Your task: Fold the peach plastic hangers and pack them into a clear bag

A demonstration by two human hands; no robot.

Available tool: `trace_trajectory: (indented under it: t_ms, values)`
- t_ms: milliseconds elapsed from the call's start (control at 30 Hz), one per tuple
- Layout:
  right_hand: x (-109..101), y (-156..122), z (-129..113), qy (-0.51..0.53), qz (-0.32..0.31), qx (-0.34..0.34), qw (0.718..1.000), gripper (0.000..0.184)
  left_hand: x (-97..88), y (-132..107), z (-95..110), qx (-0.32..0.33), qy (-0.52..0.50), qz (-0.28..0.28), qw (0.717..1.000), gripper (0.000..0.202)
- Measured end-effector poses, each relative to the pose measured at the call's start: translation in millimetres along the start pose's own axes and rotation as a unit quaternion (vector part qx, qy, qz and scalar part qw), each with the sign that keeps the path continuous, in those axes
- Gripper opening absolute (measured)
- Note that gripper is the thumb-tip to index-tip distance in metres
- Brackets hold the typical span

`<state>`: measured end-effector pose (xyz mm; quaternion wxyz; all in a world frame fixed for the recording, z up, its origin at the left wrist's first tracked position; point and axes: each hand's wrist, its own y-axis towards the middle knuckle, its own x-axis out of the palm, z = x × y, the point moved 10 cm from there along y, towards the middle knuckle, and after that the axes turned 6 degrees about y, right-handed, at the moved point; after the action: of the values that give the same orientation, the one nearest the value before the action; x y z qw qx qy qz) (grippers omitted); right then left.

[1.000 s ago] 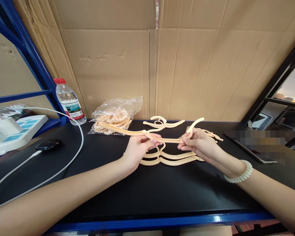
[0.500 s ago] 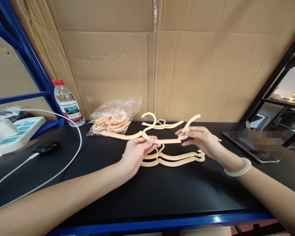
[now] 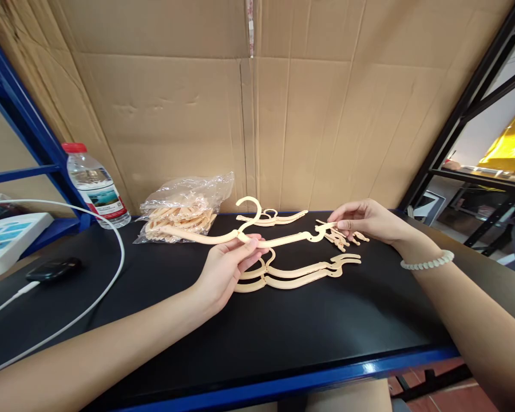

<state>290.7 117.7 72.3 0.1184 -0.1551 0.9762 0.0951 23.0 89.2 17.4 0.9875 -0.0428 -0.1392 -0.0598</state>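
A cream-coloured plastic clothes hanger (image 3: 201, 235) is held up above the table, its hook upright. My left hand (image 3: 227, 269) pinches it just right of the hook's base, thumb on top. My right hand (image 3: 364, 222) is closed on the tip of the curved end piece (image 3: 318, 233) at the hanger's right end, which points outward. Below the left hand lie two more hangers (image 3: 294, 283), side by side, their left parts hidden by that hand. Small loose cream pieces (image 3: 338, 241) lie under my right hand. Another hanger (image 3: 289, 218) lies farther back.
A clear plastic bag (image 3: 184, 200) of cream parts sits at the back left, beside a water bottle (image 3: 96, 186). At the left are a power strip (image 3: 21, 237), a white cable (image 3: 121, 257) and a black device (image 3: 54, 270). A cardboard wall (image 3: 163, 114) closes the back.
The end piece has swung from pointing up to pointing outward right, with my right hand at its tip. The loose pieces beneath have come into sight. The view has shifted rightward.
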Motion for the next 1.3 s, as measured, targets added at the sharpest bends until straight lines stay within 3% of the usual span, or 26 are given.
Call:
trace_trajectory:
  t_ms: [67,200,333,500,567,700,933,1100,1300]
  values:
    - [-10,-2,-1,-0.014,0.005,-0.001,1.000,0.027,-4.4,1,3,-0.005,-0.002,0.015,1.000,0.009]
    - [-26,-4,5,-0.030,0.014,0.031,0.999,0.030,-31.9,6,15,0.017,-0.010,0.088,0.996,0.004]
    - [-29,-4,19,-0.044,-0.026,0.075,0.996,0.029,-50.2,9,24,0.035,0.037,0.071,0.996,0.008]
    - [-22,-5,35,-0.064,-0.095,0.110,0.987,0.025,-61.3,8,29,0.044,0.152,0.015,0.987,0.036]
    - [-20,-5,39,-0.075,-0.111,0.117,0.984,0.024,-62.1,7,37,0.075,0.233,-0.004,0.969,0.035]
    - [-14,-5,42,-0.129,-0.143,0.117,0.974,0.020,-57.7,8,50,0.136,0.428,-0.034,0.893,0.027]
    - [-1,-5,45,-0.214,-0.172,0.122,0.954,0.019,-51.9,11,59,0.220,0.549,-0.041,0.805,0.026]
    - [1,-4,49,-0.232,-0.183,0.117,0.948,0.019,-45.9,11,55,0.230,0.584,-0.074,0.775,0.021]
    - [1,-3,53,-0.242,-0.197,0.119,0.943,0.020,-43.8,11,52,0.238,0.596,-0.096,0.761,0.022]
